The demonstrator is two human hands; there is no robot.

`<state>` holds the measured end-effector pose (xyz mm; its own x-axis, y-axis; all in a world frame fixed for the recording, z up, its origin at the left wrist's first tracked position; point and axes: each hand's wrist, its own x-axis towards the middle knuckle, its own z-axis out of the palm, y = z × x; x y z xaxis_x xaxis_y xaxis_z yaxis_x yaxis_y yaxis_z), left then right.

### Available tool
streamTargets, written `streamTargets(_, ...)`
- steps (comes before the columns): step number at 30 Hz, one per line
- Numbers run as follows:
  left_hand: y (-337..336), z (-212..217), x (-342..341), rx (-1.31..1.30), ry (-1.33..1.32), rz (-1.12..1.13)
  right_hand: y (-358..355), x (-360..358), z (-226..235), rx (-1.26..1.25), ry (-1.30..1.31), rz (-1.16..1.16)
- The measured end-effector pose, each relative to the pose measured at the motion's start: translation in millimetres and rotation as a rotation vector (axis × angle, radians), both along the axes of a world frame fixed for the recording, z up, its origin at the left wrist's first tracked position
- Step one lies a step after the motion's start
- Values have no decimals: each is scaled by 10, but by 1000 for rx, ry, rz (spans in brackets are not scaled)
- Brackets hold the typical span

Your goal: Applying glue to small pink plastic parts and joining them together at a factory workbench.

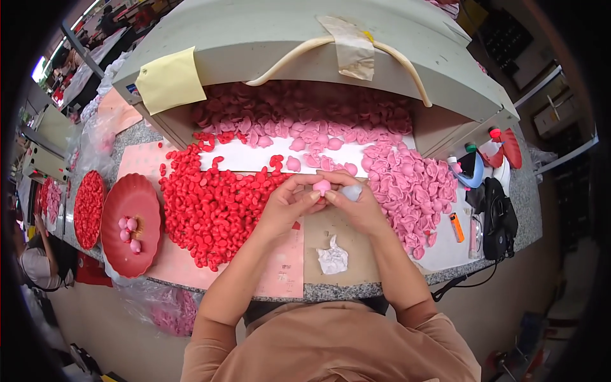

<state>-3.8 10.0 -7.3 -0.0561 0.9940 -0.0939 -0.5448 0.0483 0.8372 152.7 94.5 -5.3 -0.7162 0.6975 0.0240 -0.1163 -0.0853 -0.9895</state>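
Note:
Both hands meet over the middle of the table, closed around one small pink rounded piece (322,186) with a bit of red at its lower side. My left hand (284,202) pinches it between thumb and fingers. From the other side my right hand (361,209) presses it with the thumb. A pale translucent object (351,192) sticks out by the right fingers; its kind is unclear. Beside my left hand spreads a heap of small glossy red pieces (216,210). Pink thin-walled, cup-like pieces (407,184) are heaped beside my right hand.
A grey metal hood (286,57) arches over more pink pieces. At left, a red scalloped dish (130,261) holds several pink-and-red pieces. Crumpled white paper (333,256) lies before me. An orange lighter (457,227), black pouch (499,219) and small bottles stand at right.

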Motion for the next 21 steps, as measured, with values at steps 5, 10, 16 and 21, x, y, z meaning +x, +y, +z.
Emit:
streamTargets(5,-4,-13,-28,0,-10,12,-4,-35,-4,-26,4,7)
streamTargets(10,-11,2,-40,-8,0,10,-17,-48,12,-61,16,3)
streamTargets(16,-12,35,-61,-52,-2,-4,-22,-35,7,-148,12,-11)
streamTargets(21,-6,-6,-77,-112,-80,18,2,-58,-9,-258,0,33)
